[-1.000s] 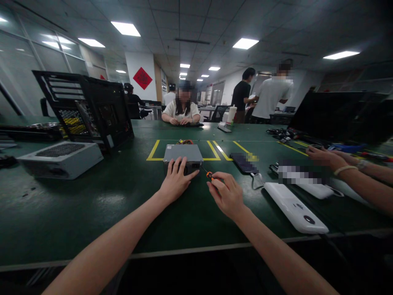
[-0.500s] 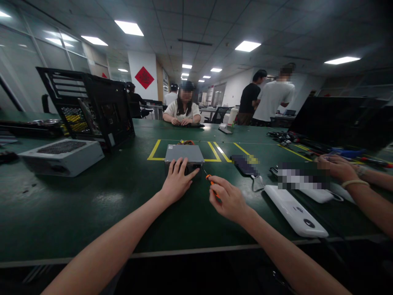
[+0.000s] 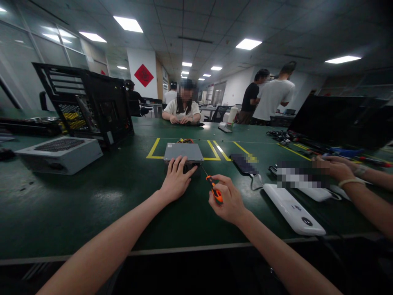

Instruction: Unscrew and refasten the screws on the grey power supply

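Left hand (image 3: 175,180): fingers spread over the top edge and near face of the power supply unit (image 3: 184,151), bracing rather than gripping; barely shifted. Right hand (image 3: 229,200): thumb and fingers closed round an orange-and-black screwdriver (image 3: 218,194). More handle shows than half a second ago; shaft now reaches the unit's near right corner. Tool apparently being lined up there; tip contact can't be told.

Surface: green table (image 3: 61,213). Left of the grip, second power supply unit (image 3: 69,157), black computer case (image 3: 95,94); right, dark phone (image 3: 242,163), white device (image 3: 290,207), another person's hands (image 3: 334,168).

Room: beyond the grip, seated person (image 3: 184,110), ceiling lights (image 3: 128,24).
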The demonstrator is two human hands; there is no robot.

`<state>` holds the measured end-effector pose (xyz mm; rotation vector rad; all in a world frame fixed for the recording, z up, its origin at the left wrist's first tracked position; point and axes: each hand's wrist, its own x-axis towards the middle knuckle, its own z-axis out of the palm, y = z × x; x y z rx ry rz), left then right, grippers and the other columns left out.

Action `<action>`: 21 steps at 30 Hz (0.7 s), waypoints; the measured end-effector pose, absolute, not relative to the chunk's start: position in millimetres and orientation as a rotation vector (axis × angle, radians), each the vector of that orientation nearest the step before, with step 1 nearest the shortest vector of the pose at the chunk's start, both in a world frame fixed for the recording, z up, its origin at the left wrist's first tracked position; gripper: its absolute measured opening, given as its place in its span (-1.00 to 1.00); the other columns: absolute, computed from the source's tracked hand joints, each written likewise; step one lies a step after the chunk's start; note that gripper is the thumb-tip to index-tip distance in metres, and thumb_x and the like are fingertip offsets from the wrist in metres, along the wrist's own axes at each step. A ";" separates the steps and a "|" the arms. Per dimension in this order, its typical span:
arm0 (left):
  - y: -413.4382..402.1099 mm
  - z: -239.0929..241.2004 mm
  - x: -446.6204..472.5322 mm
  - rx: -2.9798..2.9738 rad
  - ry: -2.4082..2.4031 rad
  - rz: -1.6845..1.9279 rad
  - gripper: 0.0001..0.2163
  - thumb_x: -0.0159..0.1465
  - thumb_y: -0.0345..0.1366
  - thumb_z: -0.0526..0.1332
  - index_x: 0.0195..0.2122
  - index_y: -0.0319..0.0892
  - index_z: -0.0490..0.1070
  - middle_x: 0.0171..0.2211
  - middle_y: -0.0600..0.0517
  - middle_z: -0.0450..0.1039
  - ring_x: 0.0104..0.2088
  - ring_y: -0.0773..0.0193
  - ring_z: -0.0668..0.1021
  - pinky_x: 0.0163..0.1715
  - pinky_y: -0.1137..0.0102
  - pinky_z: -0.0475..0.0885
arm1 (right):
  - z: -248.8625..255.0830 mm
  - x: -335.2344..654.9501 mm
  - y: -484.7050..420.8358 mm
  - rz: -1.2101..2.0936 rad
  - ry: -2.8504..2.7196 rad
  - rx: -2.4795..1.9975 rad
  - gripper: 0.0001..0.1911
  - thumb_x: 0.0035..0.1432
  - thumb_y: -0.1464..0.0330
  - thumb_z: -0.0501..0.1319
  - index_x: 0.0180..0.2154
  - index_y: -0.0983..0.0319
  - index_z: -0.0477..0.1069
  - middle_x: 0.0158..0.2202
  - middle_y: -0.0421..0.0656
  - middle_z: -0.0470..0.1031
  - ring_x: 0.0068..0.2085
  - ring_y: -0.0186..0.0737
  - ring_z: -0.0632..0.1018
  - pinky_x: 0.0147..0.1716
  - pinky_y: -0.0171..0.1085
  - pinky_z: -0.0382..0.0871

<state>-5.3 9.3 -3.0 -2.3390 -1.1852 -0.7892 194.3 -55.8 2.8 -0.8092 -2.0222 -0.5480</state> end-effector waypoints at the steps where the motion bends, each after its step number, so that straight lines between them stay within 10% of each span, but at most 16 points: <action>1: 9.5 -3.4 -5.2 -2.341 -1.185 -0.794 -0.55 0.18 -0.32 0.16 0.12 0.03 0.22 0.20 -0.12 -0.07 0.22 -0.08 0.02 0.16 -0.04 -0.06 | 3.3 193.9 -56.2 -0.547 -2.028 -0.820 -0.80 0.07 0.44 0.16 -0.25 0.21 0.17 -0.16 0.01 0.34 -0.19 -0.16 0.46 -0.32 -0.19 0.44; 21: 10.8 -5.2 -4.6 -2.349 -1.161 -0.820 -0.52 0.16 -0.46 0.11 0.11 0.05 0.24 0.20 -0.10 -0.07 0.22 -0.05 0.00 0.16 -0.05 -0.06 | 5.3 191.2 -57.3 -0.651 -1.997 -0.807 -0.82 0.06 0.48 0.17 -0.27 0.20 0.23 -0.13 -0.02 0.35 -0.18 -0.18 0.43 -0.27 -0.19 0.41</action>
